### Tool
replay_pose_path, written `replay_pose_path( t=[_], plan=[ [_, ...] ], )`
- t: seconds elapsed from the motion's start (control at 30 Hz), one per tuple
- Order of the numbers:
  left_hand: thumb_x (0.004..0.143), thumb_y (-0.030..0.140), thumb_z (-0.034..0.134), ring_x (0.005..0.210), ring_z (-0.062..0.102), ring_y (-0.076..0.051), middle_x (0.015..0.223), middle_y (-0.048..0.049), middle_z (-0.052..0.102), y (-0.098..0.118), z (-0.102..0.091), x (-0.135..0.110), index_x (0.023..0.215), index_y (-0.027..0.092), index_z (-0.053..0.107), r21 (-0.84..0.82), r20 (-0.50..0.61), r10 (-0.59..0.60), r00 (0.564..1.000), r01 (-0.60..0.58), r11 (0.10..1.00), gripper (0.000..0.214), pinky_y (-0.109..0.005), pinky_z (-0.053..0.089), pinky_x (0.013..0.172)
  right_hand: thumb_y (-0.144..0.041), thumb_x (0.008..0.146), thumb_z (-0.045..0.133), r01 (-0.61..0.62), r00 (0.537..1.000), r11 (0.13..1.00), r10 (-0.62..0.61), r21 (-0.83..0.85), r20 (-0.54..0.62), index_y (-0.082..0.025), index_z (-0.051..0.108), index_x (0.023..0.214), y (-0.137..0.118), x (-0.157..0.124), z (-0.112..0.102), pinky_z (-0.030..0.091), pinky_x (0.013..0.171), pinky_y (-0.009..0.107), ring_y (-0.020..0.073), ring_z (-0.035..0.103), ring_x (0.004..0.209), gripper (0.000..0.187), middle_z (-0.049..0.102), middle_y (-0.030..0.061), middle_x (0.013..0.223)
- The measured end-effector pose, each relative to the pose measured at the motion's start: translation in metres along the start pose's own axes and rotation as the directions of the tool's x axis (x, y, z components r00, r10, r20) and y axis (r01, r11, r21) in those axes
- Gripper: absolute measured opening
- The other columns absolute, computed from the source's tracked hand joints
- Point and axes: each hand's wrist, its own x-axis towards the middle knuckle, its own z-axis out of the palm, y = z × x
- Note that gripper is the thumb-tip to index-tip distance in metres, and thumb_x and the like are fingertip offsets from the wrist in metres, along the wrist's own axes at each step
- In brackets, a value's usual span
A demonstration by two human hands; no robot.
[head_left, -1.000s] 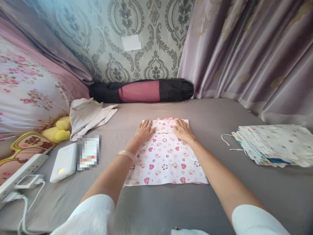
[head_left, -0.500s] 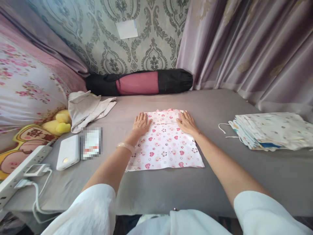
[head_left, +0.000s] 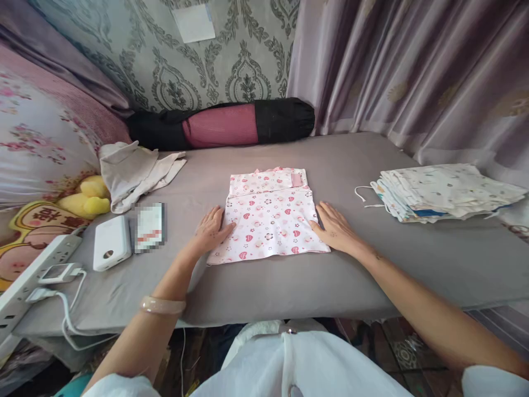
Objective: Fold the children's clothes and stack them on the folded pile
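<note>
A white cloth garment printed with pink hearts and flowers lies flat and folded on the grey-covered bed. Its far part is folded over into a narrower band with a pink ruffle along the top. My left hand rests flat at the garment's left edge, fingers stretched out, the thumb on the cloth. At the opposite edge my right hand lies flat too, its fingers apart and its thumb touching the fabric. Neither hand grips anything.
To the right lies a stack of folded cloths with loose white strings. On the left are a beige cloth, a white power bank, a blurred packet, a yellow plush and a power strip. A black-and-pink rolled bag lies along the wall.
Both hands have slid from the garment's far corners toward me, down to its left and right side edges. The view has shifted, and the folded far band now shows uncovered.
</note>
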Motion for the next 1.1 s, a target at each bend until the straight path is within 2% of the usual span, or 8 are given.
replay_pose_path(
  t=[0.1, 0.2, 0.3, 0.43, 0.6, 0.8, 0.93, 1.1],
  plan=[
    [0.086, 0.056, 0.045, 0.133, 0.042, -0.032, 0.148, -0.0175, 0.039, 0.001, -0.003, -0.022, 0.132, 0.015, 0.046, -0.112, -0.047, -0.012, 0.999, 0.007, 0.994, 0.062, -0.044, 0.035, 0.108, -0.050, 0.095, 0.030, -0.006, 1.000, 1.000, 0.006, 0.015, -0.028, -0.014, 0.044, 0.138, -0.002, -0.023, -0.006, 0.030, 0.113, 0.047, 0.0317, 0.031, 0.141, 0.058, 0.035, 0.0174, 0.153],
    [0.082, 0.052, 0.052, 0.116, 0.051, -0.032, 0.126, -0.0141, 0.054, 0.009, -0.006, -0.041, 0.109, 0.019, 0.059, -0.135, -0.127, -0.135, 0.983, 0.118, 0.984, 0.043, -0.046, 0.040, 0.099, -0.046, 0.094, 0.034, -0.002, 0.995, 0.999, 0.005, 0.035, -0.098, -0.016, 0.054, 0.123, -0.007, -0.039, -0.010, 0.039, 0.104, 0.045, 0.0315, 0.046, 0.129, 0.046, 0.047, 0.0165, 0.141],
    [0.079, 0.051, 0.056, 0.106, 0.053, -0.031, 0.108, -0.0123, 0.057, 0.015, -0.008, -0.054, 0.088, 0.020, 0.061, -0.150, -0.137, -0.244, 0.960, 0.223, 0.963, 0.032, -0.045, 0.042, 0.094, -0.042, 0.092, 0.040, 0.011, 0.987, 0.998, 0.000, 0.066, -0.158, -0.020, 0.057, 0.106, -0.012, -0.049, -0.012, 0.044, 0.093, 0.043, 0.0296, 0.055, 0.112, 0.031, 0.058, 0.0137, 0.121],
    [0.077, 0.052, 0.057, 0.099, 0.052, -0.029, 0.095, -0.0105, 0.057, 0.016, -0.006, -0.064, 0.073, 0.021, 0.058, -0.214, -0.126, -0.262, 0.957, 0.232, 0.949, 0.032, -0.042, 0.042, 0.091, -0.039, 0.089, 0.045, -0.010, 0.984, 0.998, 0.021, 0.064, -0.175, -0.023, 0.054, 0.089, -0.017, -0.055, -0.012, 0.044, 0.083, 0.041, 0.0269, 0.056, 0.096, 0.018, 0.060, 0.0089, 0.105],
    [0.074, 0.056, 0.056, 0.098, 0.051, -0.028, 0.094, -0.0096, 0.058, 0.012, -0.004, -0.076, 0.064, 0.020, 0.057, -0.311, -0.115, -0.231, 0.966, 0.186, 0.932, 0.037, -0.040, 0.041, 0.089, -0.039, 0.085, 0.049, -0.059, 0.980, 0.997, 0.068, 0.056, -0.189, -0.024, 0.051, 0.074, -0.017, -0.060, -0.012, 0.040, 0.076, 0.039, 0.0261, 0.054, 0.091, 0.019, 0.059, 0.0065, 0.098],
    [0.073, 0.061, 0.058, 0.071, 0.051, -0.019, 0.068, -0.0015, 0.052, 0.011, -0.017, -0.089, 0.063, 0.019, 0.059, -0.476, 0.000, -0.235, 0.972, 0.206, 0.855, 0.043, -0.029, 0.037, 0.063, -0.040, 0.082, 0.051, -0.087, 0.987, 0.952, 0.122, 0.295, -0.104, -0.024, 0.049, 0.068, -0.020, -0.061, -0.020, 0.040, 0.066, 0.032, 0.0193, 0.057, 0.072, 0.021, 0.059, 0.0037, 0.081],
    [0.070, 0.063, 0.064, 0.060, 0.050, -0.013, 0.063, 0.0011, 0.056, 0.012, -0.026, -0.091, 0.072, 0.018, 0.060, -0.732, 0.142, -0.273, 0.951, 0.287, 0.618, 0.045, -0.025, 0.033, 0.054, -0.045, 0.081, 0.054, -0.251, 0.963, 0.818, 0.264, 0.517, 0.050, -0.023, 0.051, 0.070, -0.024, -0.058, -0.029, 0.037, 0.058, 0.029, 0.0159, 0.053, 0.058, 0.025, 0.059, -0.0003, 0.061],
    [0.060, 0.048, 0.082, 0.052, 0.051, -0.010, 0.065, 0.0016, 0.063, 0.020, -0.038, -0.085, 0.104, 0.018, 0.061, -0.922, 0.169, -0.342, 0.924, 0.271, 0.277, 0.057, -0.021, 0.038, 0.051, -0.052, 0.074, 0.068, -0.327, 0.928, 0.412, 0.311, 0.850, 0.206, -0.023, 0.058, 0.093, -0.026, -0.054, -0.037, 0.032, 0.047, 0.022, 0.0101, 0.044, 0.048, 0.036, 0.054, -0.0061, 0.053]
  ],
)
